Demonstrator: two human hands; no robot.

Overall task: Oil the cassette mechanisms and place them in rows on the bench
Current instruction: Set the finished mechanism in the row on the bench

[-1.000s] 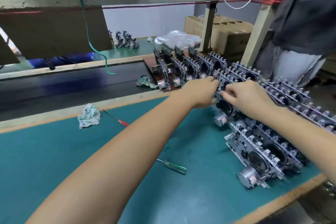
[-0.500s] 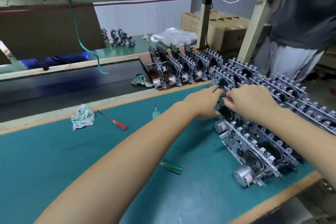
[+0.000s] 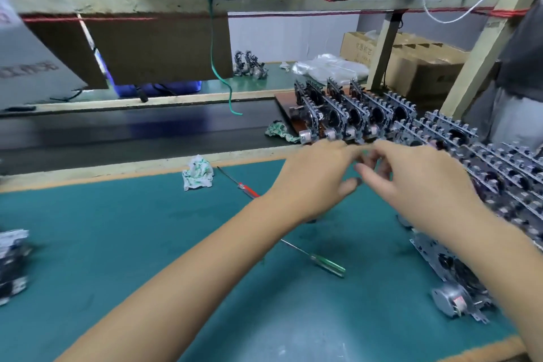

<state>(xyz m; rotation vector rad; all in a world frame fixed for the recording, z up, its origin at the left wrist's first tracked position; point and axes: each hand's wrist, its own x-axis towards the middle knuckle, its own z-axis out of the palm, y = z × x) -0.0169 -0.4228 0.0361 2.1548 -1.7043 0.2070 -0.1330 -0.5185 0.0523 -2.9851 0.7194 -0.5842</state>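
Moved: both hands lifted off the cassette mechanisms (image 3: 476, 161).
Left hand (image 3: 317, 176): fingers loosely spread, empty.
Right hand (image 3: 417, 182): fingers loosely curled, empty.

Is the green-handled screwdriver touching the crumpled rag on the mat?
Apart. The head view shows bare teal mat between the green-handled screwdriver, lying under the left forearm, and the crumpled rag near the mat's far edge.
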